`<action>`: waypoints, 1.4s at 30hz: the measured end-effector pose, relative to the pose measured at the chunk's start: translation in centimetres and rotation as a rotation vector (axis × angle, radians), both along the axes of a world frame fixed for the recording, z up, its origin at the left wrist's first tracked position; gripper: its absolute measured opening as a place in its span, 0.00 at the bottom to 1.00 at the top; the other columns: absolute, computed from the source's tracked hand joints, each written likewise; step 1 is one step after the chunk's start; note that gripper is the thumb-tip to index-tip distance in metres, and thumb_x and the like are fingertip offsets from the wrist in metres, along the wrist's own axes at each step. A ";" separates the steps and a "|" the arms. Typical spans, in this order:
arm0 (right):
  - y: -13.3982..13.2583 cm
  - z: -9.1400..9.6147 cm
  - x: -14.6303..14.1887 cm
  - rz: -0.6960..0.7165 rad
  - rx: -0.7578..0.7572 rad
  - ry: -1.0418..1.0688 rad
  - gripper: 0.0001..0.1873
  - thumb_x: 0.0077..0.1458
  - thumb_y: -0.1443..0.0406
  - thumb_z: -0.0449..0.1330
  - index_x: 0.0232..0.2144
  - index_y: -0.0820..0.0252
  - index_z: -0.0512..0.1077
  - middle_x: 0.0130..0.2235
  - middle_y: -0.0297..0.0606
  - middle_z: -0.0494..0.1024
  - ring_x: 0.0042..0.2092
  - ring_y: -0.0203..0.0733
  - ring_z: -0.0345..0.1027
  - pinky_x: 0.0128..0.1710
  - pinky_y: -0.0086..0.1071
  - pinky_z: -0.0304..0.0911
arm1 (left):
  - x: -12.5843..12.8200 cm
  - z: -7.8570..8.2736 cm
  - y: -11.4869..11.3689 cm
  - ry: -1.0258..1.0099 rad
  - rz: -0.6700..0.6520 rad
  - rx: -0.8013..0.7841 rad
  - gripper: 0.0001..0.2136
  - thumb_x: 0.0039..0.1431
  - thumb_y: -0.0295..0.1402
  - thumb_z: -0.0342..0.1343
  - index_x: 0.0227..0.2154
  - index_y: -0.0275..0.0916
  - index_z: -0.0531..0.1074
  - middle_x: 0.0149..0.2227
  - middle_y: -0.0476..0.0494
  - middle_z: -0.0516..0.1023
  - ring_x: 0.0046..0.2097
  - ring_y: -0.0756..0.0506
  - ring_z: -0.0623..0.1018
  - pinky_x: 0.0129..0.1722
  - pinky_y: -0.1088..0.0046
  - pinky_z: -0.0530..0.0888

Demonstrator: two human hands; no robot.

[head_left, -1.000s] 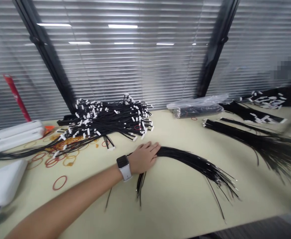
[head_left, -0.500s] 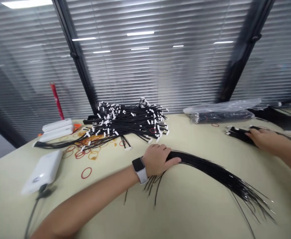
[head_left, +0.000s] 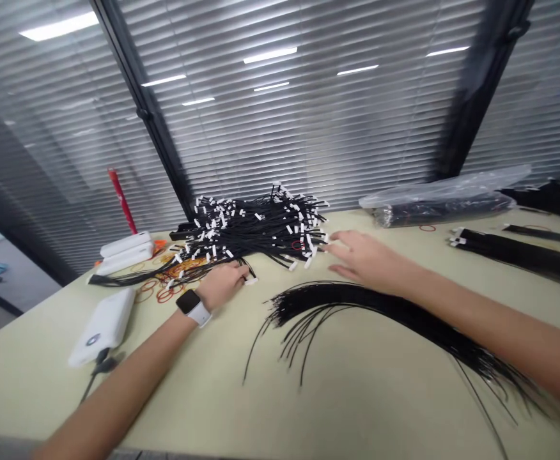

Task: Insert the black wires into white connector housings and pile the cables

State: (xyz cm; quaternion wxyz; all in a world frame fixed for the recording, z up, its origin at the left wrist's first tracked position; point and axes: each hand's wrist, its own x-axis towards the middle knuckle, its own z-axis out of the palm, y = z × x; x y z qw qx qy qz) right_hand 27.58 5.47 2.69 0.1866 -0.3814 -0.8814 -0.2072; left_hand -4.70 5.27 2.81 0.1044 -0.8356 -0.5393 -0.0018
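My left hand (head_left: 223,284), with a watch at the wrist, is at the near left edge of a pile of black cables with white connectors (head_left: 261,227). Its fingers are curled onto a black cable (head_left: 247,267) whose white connector lies just beyond the fingertips. Over at the pile's right edge, my right hand (head_left: 364,259) is open, fingers apart and pointing left, nothing seen in them. Under the right forearm lies a curved bundle of loose black wires (head_left: 330,296), touched by neither hand as far as I can see.
Red and yellow rubber bands (head_left: 165,291) lie scattered at the left, beside white boxes (head_left: 126,252) and a white power bank (head_left: 105,326) with a cord. To the right are a clear plastic bag (head_left: 443,207) and bundled black cables (head_left: 514,249). Window blinds stand behind the table.
My left hand has left the loose wire bundle and moved left to the pile. My right hand has let go of the bundled cables at the right and swung left towards the pile.
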 end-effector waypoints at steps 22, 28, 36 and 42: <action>0.0 2.3 -13.3 0.323 -0.350 0.761 0.11 0.58 0.59 0.50 0.28 0.60 0.64 0.25 0.32 0.71 0.27 0.31 0.65 0.26 0.25 0.57 | -2.1 -2.1 1.1 -0.500 -0.098 0.279 0.18 0.55 0.35 0.53 0.48 0.36 0.60 0.45 0.40 0.67 0.49 0.43 0.68 0.50 0.66 0.66; -2.3 5.2 -11.0 0.434 -0.293 1.114 0.09 0.54 0.59 0.55 0.30 0.59 0.65 0.26 0.31 0.71 0.28 0.32 0.70 0.28 0.26 0.65 | -3.4 -3.3 2.9 -0.475 0.011 0.314 0.10 0.61 0.32 0.47 0.43 0.34 0.67 0.42 0.41 0.70 0.45 0.44 0.71 0.46 0.61 0.68; -2.3 5.2 -6.1 0.444 -0.148 1.515 0.09 0.50 0.62 0.60 0.26 0.61 0.66 0.23 0.31 0.70 0.27 0.35 0.71 0.30 0.30 0.69 | -2.9 -2.9 2.6 -0.329 0.084 0.322 0.10 0.61 0.34 0.49 0.40 0.34 0.68 0.39 0.43 0.73 0.40 0.46 0.73 0.42 0.61 0.70; -1.6 3.8 -4.0 0.293 -0.151 1.605 0.12 0.47 0.58 0.61 0.26 0.61 0.67 0.25 0.31 0.71 0.28 0.33 0.70 0.31 0.28 0.68 | -2.8 -1.9 2.5 -0.295 0.154 0.424 0.10 0.63 0.31 0.43 0.43 0.35 0.66 0.40 0.40 0.70 0.43 0.43 0.71 0.45 0.59 0.65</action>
